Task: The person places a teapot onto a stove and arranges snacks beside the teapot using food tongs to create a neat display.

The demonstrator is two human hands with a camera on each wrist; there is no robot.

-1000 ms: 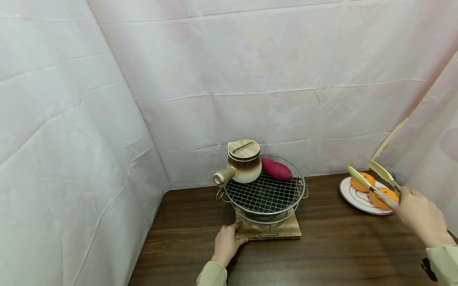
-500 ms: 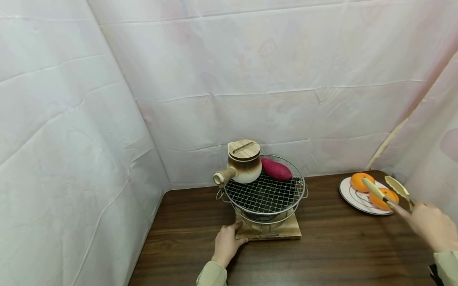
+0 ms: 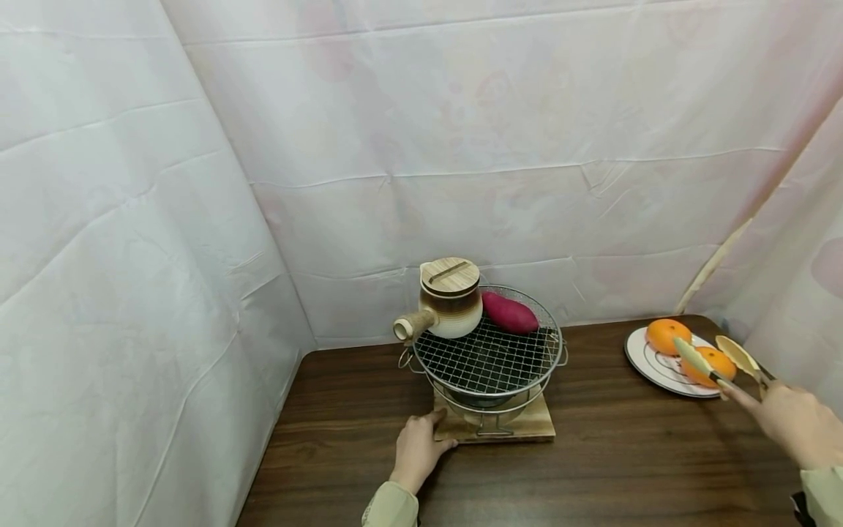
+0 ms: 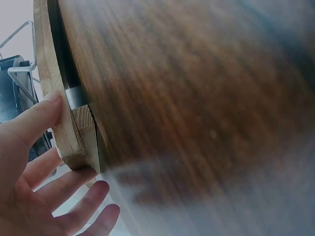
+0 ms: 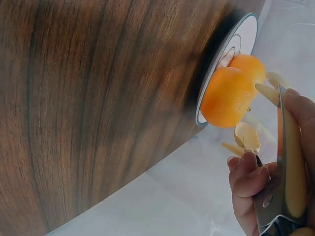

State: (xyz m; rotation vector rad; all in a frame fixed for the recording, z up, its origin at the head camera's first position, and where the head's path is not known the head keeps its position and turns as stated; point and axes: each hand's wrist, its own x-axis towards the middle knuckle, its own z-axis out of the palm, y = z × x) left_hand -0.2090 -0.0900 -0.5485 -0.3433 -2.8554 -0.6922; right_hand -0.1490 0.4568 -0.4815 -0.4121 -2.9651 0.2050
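A: Where do we find the tongs?

B: In the right hand, whose thumb and fingers wrap the handles. The two tips stand apart ahead of that hand, about the nearer orange; whether they touch its skin, we cannot tell.

A: Why are they spread so?

B: We judge that the gap leaves room for the fruit between them.

A: And which way do they point?

B: Their long axis runs forward and leftward from the right hand, towards the plate. The nearer orange is roundish, so we make out no clear long axis; the farther orange sits just beyond it.

A: What is the left hand doing?

B: It pinches a corner of the wooden board, thumb on the near edge, fingers round the left side. We take that as steadying the stand: ahead of that hand, the grill carries a lidded pot, its handle pointing left, and a purple root lying aslant.
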